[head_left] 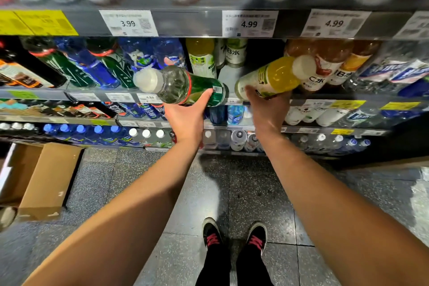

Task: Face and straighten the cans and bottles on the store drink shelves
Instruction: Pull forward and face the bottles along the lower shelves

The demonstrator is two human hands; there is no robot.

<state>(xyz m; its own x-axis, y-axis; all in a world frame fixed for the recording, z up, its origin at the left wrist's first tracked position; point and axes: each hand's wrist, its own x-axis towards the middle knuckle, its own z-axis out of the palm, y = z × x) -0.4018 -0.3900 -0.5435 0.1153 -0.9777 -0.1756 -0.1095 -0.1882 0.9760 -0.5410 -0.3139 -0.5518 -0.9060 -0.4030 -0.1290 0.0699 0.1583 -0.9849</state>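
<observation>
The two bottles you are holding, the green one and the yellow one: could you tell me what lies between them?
In the head view, no other bottle lies between the green bottle and the yellow bottle, only a bare strip of shelf.

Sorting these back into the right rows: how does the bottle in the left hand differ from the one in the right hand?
The left hand holds a green-label bottle of clear liquid; the right hand holds a yellow drink bottle with a white and green label. The green-label bottle's cap points left, the yellow one's up and right. Both have white caps, lie tilted and are gripped from below at the shelf front.
</observation>
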